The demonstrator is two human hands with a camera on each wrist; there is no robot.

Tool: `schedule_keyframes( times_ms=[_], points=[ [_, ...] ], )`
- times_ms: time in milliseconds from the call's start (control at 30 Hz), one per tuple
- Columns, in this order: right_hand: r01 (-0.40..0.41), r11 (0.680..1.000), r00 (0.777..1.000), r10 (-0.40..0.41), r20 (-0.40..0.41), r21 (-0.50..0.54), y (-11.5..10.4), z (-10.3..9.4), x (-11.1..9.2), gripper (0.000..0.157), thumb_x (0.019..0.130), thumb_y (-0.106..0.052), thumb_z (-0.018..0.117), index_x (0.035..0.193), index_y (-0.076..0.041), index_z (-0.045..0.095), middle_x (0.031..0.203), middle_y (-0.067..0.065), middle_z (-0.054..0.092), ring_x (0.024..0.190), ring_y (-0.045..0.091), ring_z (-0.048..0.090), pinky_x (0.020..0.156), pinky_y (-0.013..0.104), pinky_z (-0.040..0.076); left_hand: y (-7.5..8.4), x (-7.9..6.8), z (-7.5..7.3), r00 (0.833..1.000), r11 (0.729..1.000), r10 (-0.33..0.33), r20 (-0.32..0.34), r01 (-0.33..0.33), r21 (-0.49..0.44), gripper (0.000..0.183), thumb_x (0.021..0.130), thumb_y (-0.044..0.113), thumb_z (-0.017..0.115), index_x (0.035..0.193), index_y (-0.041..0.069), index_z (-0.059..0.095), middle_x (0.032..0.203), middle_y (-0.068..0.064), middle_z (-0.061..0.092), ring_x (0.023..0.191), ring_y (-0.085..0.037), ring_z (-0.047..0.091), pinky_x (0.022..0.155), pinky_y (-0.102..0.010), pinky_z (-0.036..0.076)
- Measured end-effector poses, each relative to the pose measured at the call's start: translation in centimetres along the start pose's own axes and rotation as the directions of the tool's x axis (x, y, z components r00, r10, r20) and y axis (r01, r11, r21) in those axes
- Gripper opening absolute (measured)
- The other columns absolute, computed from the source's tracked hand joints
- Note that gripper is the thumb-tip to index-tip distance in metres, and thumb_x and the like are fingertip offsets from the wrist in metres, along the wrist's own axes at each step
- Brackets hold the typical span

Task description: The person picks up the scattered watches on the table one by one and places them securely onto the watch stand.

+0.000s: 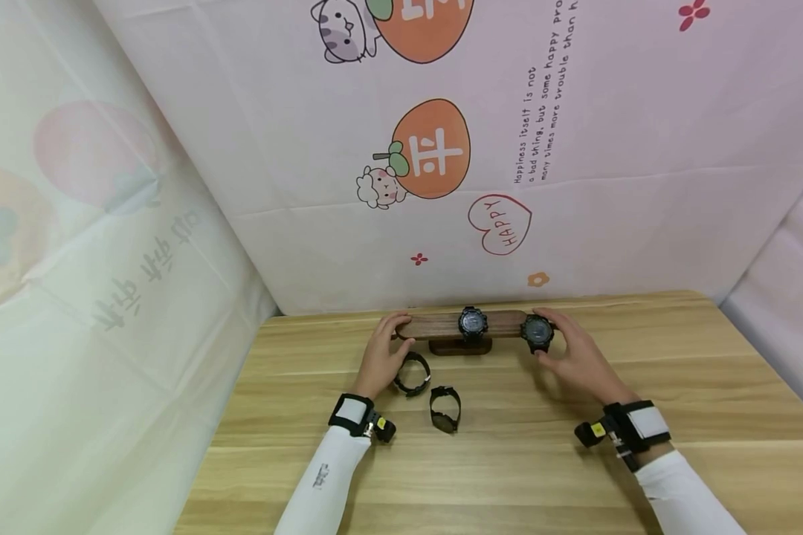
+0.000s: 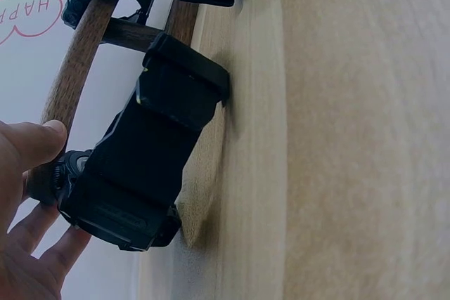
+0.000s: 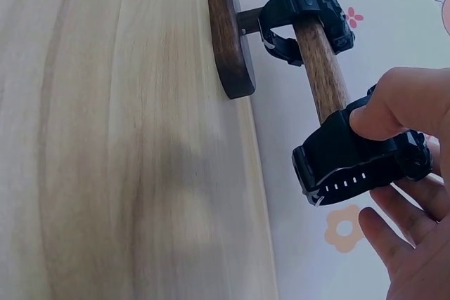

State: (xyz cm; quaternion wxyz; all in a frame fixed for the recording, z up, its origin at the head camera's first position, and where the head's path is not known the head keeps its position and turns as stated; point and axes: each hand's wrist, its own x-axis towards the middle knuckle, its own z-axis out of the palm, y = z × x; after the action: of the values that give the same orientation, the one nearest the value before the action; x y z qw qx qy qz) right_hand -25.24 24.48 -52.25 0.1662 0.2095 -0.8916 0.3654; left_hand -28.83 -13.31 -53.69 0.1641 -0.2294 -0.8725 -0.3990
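A dark wooden watch stand with a long horizontal bar and a short base stands at the table's back. My left hand grips the bar's left end, thumb in front and fingers behind. Around the bar's middle hangs a black watch, its dial facing up. At the right end, my right hand holds a second black watch between thumb and fingers. In the right wrist view, this watch's strap is closed in a loop and overlaps the bar's end, with the thumb pressing on it.
Two more black watches lie on the wooden table: one beside my left hand, the other nearer the front. A printed white cloth hangs behind the table, with more cloth at the sides.
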Motion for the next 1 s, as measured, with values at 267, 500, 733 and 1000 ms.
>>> schedule_keyframes(
  times_ms=[267,500,733,1000],
  points=[
    [-0.013,1.000,1.000,0.013,0.023,0.006,0.4,0.2,0.5,0.084,0.074,0.000,0.077,0.147,-0.011,0.039,0.144,0.019,0.042,0.129,0.040,0.038,0.101,0.063,0.035,-0.1,0.2,0.1,1.000,1.000,-0.004,-0.007,0.004,-0.012,0.046,0.092,0.013,0.066,0.135,0.013,0.052,0.143,0.004,0.044,0.126,-0.012,0.044,0.095,-0.036,0.049],
    [-0.053,0.999,0.997,0.053,0.057,0.004,0.1,0.2,0.9,0.082,0.076,-0.001,0.076,0.148,-0.012,0.037,0.144,0.020,0.040,0.130,0.041,0.036,0.102,0.065,0.034,-0.2,0.2,0.1,1.000,1.000,0.001,-0.008,-0.001,-0.025,0.046,0.092,0.011,0.066,0.135,0.012,0.052,0.144,-0.003,0.045,0.125,-0.013,0.044,0.095,-0.038,0.049],
    [-0.060,0.998,0.996,0.061,0.070,-0.012,0.2,0.4,1.3,0.082,0.077,-0.003,0.076,0.148,-0.011,0.036,0.146,0.021,0.039,0.130,0.043,0.035,0.102,0.065,0.033,-0.1,0.2,0.2,1.000,0.999,0.004,-0.008,-0.004,-0.033,0.046,0.091,0.008,0.066,0.135,0.010,0.052,0.143,-0.012,0.046,0.126,-0.015,0.044,0.095,-0.041,0.049],
    [-0.054,0.998,0.995,0.055,0.088,-0.025,0.5,0.8,1.7,0.085,0.078,-0.005,0.075,0.151,-0.017,0.033,0.147,0.021,0.038,0.130,0.043,0.035,0.102,0.065,0.033,0.1,0.1,0.1,1.000,0.999,-0.002,-0.006,0.002,-0.038,0.046,0.091,0.009,0.066,0.135,0.009,0.052,0.143,-0.012,0.046,0.126,-0.015,0.044,0.094,-0.040,0.049]
  ],
)
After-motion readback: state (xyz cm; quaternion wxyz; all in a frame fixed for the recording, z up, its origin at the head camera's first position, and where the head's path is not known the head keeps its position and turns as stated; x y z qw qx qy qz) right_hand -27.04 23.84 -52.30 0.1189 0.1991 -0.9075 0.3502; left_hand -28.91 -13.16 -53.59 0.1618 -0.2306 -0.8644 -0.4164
